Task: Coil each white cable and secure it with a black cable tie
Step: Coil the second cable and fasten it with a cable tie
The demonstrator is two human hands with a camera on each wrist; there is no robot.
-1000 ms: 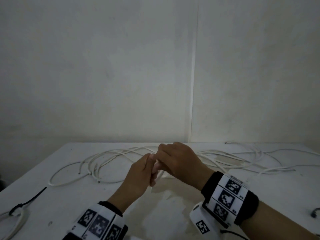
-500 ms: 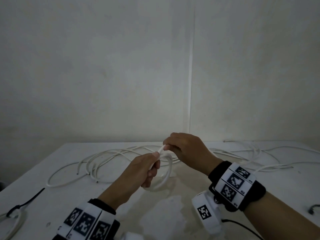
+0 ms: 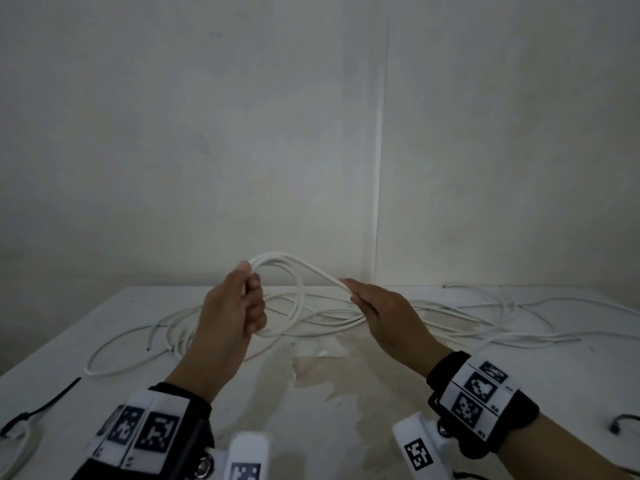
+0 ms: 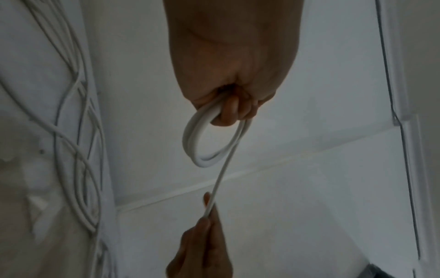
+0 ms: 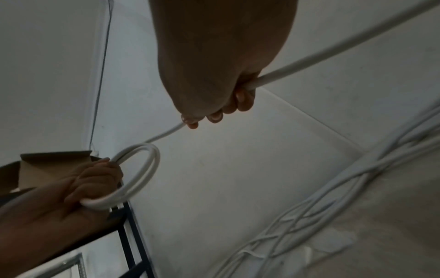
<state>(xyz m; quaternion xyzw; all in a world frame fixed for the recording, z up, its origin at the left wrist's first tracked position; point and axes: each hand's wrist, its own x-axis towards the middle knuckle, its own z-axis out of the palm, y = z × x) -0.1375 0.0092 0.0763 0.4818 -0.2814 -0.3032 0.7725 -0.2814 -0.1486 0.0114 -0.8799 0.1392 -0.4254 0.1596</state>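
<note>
My left hand (image 3: 239, 306) is raised above the table and grips a small coil of white cable (image 3: 298, 299), two or three loops thick (image 4: 192, 143) (image 5: 142, 175). From the coil one strand (image 3: 318, 273) runs right to my right hand (image 3: 377, 310), whose curled fingers (image 5: 240, 101) hold it. Behind that hand the cable trails off to the table (image 5: 333, 50). A black cable tie (image 3: 52, 400) lies at the table's front left.
Several loose white cables (image 3: 450, 317) sprawl across the back of the white table (image 3: 311, 427). Another coil bound with a black tie (image 3: 17, 434) lies at the left edge; a dark cable end (image 3: 623, 422) at the right. The wall stands close behind.
Both hands have lifted from the table and moved apart. The left hand now holds a formed coil, and the right hand has slid right along the strand.
</note>
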